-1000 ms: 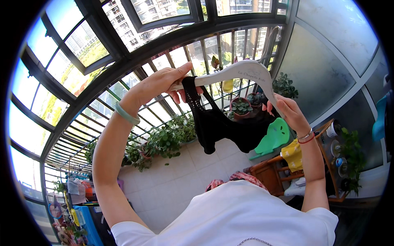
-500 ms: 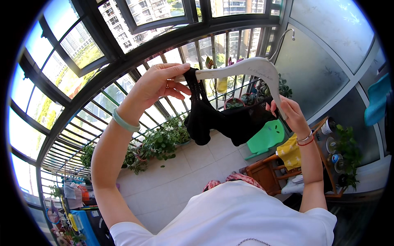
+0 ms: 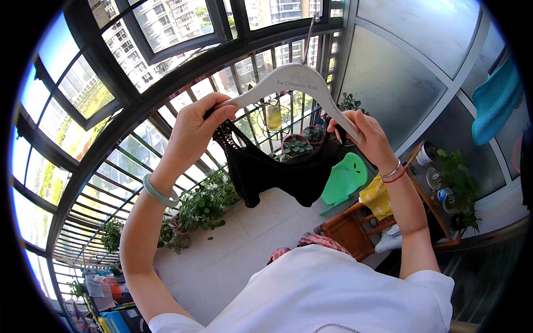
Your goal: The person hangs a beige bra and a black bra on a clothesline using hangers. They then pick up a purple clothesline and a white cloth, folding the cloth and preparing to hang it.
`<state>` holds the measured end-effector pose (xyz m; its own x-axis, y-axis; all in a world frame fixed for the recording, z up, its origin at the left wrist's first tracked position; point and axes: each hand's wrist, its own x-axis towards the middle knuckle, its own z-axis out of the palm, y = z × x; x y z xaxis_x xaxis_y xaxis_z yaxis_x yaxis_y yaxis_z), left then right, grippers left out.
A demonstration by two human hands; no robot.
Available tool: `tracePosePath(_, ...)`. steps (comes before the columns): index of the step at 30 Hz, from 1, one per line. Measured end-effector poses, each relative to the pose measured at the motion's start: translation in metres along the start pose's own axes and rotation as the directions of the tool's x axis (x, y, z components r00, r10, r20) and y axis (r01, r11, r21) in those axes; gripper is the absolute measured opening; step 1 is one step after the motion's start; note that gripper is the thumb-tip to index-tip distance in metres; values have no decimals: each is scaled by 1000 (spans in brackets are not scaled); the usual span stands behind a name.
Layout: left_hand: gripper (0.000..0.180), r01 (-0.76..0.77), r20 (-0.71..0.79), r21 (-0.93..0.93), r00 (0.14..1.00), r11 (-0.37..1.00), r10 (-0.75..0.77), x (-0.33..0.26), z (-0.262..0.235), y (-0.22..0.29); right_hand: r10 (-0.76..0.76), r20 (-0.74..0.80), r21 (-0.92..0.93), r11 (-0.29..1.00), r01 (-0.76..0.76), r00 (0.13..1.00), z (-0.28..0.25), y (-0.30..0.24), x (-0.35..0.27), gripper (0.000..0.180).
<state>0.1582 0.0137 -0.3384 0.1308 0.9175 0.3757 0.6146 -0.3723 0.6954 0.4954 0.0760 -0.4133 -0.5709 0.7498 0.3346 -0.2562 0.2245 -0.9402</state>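
A white hanger point(image 3: 297, 79) is held up in front of me, its metal hook pointing away and upward. From it hangs a black bra point(image 3: 277, 176), with a lacy strap at the left end. My left hand point(image 3: 195, 126) is closed around the hanger's left end, pinching the strap there with thumb and fingers. At the other end, my right hand point(image 3: 367, 139) is closed on the hanger arm, close to the bra's right side. My fingers partly hide both hanger ends.
Railings and windows curve along the left and front. Leafy plants point(image 3: 202, 202) and potted succulents point(image 3: 297, 147) line the railing. A green plastic chair point(image 3: 345, 178) and a wooden chair point(image 3: 347, 233) with yellow cloth stand to the right. A blue cloth point(image 3: 496, 102) hangs at far right.
The hanger has turned from a slant to more nearly level, its hook swinging left. Both hands have shifted left, and the strap now sits at the hanger's left end under my left hand.
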Motion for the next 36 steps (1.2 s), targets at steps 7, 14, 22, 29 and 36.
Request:
tracePosePath(7, 23, 11, -116, -82, 993, 997, -20, -9, -11, -23, 115, -275, 124, 989, -84, 954, -25, -13, -1, 31)
tracePosePath(14, 23, -38, -112, -156, 993, 987, 21, -10, -5, -32, 47, -168, -11, 999, -50, 985, -18, -44, 11, 39)
tracePosePath(22, 19, -155, -127, -141, 982, 978, 138, 5, -4, -21, -86, -105, -302, 952, 51, 991, -1, -81, 21, 35)
tracePosePath(29, 21, -113, -194, -163, 978, 980, 80, 15, -12, -4, -219, -54, -560, 815, 152, 974, -15, -89, 16, 27)
tracePosePath(36, 22, -249, -221, -169, 953, 954, 209, 24, -23, 3, -274, -67, -609, 773, 178, 959, -19, -97, 9, 32)
